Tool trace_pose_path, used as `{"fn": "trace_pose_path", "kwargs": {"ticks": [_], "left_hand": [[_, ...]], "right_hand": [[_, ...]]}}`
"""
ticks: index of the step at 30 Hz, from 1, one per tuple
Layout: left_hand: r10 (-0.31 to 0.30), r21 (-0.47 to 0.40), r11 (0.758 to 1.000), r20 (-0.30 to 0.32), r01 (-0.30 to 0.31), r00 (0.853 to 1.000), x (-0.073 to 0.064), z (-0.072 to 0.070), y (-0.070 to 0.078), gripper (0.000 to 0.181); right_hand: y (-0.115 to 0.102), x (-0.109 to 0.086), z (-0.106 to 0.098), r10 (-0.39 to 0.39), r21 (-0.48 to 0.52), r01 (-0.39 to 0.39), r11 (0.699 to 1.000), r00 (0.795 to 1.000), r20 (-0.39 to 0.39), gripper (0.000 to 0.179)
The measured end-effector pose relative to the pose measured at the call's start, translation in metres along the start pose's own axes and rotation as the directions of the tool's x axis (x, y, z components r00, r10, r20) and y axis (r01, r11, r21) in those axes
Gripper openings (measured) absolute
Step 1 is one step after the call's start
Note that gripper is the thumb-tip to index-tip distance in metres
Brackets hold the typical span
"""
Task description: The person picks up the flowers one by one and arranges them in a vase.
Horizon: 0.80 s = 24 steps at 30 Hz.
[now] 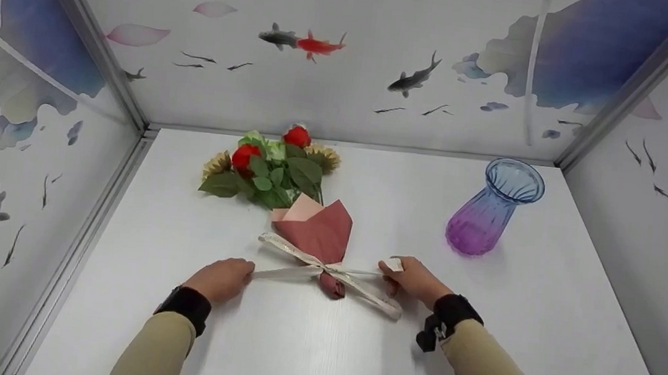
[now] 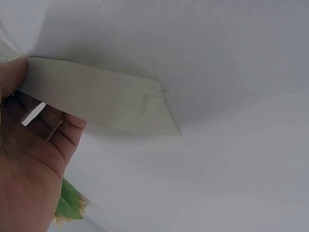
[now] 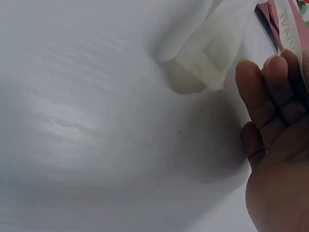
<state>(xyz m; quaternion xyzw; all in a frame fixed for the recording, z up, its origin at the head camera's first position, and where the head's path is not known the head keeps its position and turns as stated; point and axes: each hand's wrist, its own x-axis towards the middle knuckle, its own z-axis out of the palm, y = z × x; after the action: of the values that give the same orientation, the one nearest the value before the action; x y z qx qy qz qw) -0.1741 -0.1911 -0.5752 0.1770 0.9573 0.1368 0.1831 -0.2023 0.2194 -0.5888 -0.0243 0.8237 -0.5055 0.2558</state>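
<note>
A bouquet with red roses, yellow blooms and green leaves (image 1: 263,183) lies on the white table, its lower part wrapped in dusty-pink paper (image 1: 316,238). A cream ribbon (image 1: 288,273) is tied in a bow round the narrow neck of the wrap, with loops to upper left and lower right. My left hand (image 1: 221,281) pinches one tail left of the bow; its slant-cut end sticks out past the thumb in the left wrist view. On the right, my right hand (image 1: 417,281) pinches the other tail. Both tails run straight from the knot. Lettering marks the ribbon (image 3: 287,36).
A ribbed glass vase (image 1: 483,215), blue fading to purple, stands at the right, beyond my right hand. White panels (image 1: 343,101) printed with fish and petals enclose the table (image 1: 303,358) at the back and sides.
</note>
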Motion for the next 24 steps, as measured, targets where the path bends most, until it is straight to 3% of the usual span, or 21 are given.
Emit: {"fn": "trace_pose_path", "kwargs": {"ticks": [4, 10, 14, 19, 24], "left_hand": [[-0.040, -0.049, 0.998, 0.044, 0.042, 0.998, 0.003, -0.001, -0.003, 0.011], [-0.082, -0.081, 0.993, 0.096, 0.090, 0.992, 0.009, -0.002, -0.006, 0.013], [-0.079, -0.077, 0.993, 0.091, 0.086, 0.993, 0.011, -0.002, -0.008, 0.013], [-0.077, -0.073, 0.994, 0.072, 0.083, 0.994, 0.010, -0.002, -0.010, 0.013], [-0.093, -0.082, 0.992, 0.069, 0.099, 0.993, 0.009, -0.004, -0.009, 0.014]], "right_hand": [[0.004, 0.004, 0.002, -0.030, -0.109, 0.026, 0.994, 0.999, -0.040, 0.036], [0.006, 0.009, 0.007, -0.114, -0.306, 0.073, 0.949, 0.986, -0.118, 0.021], [0.005, 0.005, 0.009, -0.175, -0.417, 0.098, 0.903, 0.973, -0.151, 0.015], [0.007, -0.001, 0.009, -0.276, -0.550, 0.124, 0.826, 0.940, -0.202, 0.023], [0.014, -0.004, 0.007, -0.289, -0.576, 0.105, 0.811, 0.927, -0.238, 0.026]]}}
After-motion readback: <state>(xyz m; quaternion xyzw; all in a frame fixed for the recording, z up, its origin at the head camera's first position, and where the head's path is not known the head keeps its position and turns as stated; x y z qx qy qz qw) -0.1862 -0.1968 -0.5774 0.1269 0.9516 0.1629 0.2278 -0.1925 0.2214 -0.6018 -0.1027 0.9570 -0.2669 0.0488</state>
